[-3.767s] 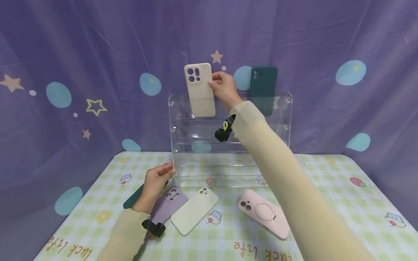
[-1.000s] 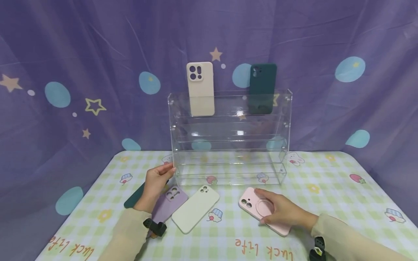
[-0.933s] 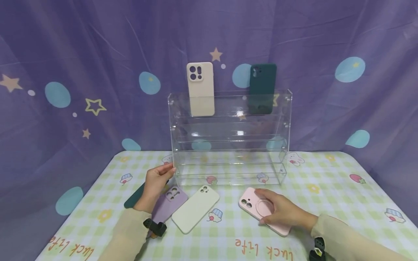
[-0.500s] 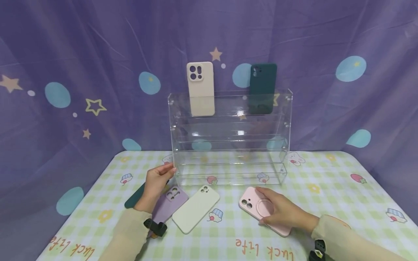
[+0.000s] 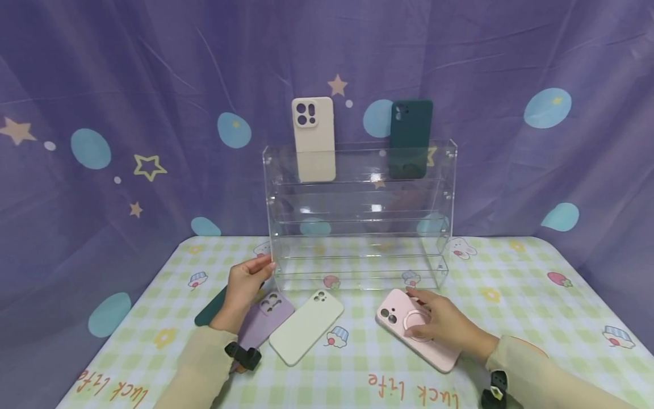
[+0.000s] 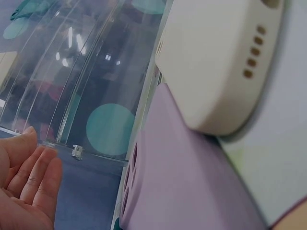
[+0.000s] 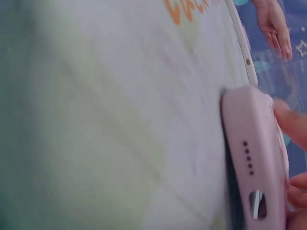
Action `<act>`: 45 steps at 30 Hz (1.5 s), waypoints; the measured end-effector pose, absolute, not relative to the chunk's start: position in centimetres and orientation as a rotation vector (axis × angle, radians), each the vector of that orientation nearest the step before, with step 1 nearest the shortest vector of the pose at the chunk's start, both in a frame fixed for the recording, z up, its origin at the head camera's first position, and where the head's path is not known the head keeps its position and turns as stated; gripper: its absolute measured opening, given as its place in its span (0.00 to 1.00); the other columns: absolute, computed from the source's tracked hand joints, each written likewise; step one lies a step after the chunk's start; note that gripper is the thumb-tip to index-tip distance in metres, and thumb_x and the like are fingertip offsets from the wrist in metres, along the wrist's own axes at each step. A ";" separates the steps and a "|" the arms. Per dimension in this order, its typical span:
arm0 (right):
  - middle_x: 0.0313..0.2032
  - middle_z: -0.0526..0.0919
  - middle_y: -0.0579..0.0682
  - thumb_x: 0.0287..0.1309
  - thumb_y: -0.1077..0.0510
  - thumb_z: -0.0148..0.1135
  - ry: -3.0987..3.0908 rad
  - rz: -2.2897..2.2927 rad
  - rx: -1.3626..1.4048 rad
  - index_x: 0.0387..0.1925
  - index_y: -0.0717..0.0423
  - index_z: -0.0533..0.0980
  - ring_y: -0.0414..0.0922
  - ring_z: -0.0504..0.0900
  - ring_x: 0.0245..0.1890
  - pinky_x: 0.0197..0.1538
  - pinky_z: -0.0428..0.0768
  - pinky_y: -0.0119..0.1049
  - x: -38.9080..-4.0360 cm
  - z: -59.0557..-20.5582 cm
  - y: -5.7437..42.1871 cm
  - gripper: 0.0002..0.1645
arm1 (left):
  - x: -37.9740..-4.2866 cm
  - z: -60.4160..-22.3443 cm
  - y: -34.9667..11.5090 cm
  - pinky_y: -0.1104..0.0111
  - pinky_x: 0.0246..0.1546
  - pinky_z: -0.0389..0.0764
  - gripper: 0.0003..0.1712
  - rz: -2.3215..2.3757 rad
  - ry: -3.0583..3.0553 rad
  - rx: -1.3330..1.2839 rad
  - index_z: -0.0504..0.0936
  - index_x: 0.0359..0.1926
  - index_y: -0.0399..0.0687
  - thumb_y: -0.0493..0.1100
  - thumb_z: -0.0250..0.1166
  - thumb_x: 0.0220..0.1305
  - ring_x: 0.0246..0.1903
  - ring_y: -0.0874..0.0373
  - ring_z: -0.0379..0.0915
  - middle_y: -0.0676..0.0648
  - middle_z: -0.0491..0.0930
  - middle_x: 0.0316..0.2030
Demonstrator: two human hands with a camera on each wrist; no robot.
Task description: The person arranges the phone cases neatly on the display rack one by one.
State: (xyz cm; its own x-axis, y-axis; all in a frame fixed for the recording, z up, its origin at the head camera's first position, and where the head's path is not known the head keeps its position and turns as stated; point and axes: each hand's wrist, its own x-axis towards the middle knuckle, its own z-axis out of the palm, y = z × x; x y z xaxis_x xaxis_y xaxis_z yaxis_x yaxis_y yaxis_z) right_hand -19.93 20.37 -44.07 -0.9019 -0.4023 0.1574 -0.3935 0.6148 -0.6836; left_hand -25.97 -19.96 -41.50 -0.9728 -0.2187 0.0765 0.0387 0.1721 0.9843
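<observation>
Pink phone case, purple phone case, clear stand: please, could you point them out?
Pink phone case (image 5: 415, 319): head view, back, inside the ring.
Purple phone case (image 5: 261, 326): head view, back, below camera cutouts.
Clear stand (image 5: 360, 217): head view, middle tiers.

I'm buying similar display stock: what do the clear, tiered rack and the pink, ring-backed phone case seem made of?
Clear, tiered rack: probably glossy acrylic, being see-through with bright glints. Pink, ring-backed phone case: perhaps silicone or plastic, smooth and matte-looking without sharp highlights.

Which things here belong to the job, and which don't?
Job, apparently:
pink phone case, in right hand
clear plastic rack, left hand touching
standing cream case
standing dark green case
lavender case
pale green case
lying dark green case

Background:
purple starry curtain
green checked tablecloth
</observation>
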 end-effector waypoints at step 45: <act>0.26 0.85 0.44 0.55 0.68 0.64 2.269 -2.605 -0.517 0.33 0.58 0.79 0.37 0.82 0.27 0.30 0.80 0.26 -28.8 -22.0 19.9 0.04 | -26.0 -41.7 -19.9 0.78 0.37 0.79 0.19 -1.889 -2.210 0.164 0.78 0.51 0.29 0.34 0.65 0.60 0.32 0.74 0.78 0.34 0.76 0.53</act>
State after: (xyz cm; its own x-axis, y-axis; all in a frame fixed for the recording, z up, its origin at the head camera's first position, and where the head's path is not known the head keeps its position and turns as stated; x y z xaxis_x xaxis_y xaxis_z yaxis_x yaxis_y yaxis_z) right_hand -28.84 19.87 -22.04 -0.8965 0.0704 0.4375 -0.4430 -0.1210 -0.8883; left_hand -25.96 -19.89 -41.74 -0.9675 -0.2318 0.1007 0.0634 0.1629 0.9846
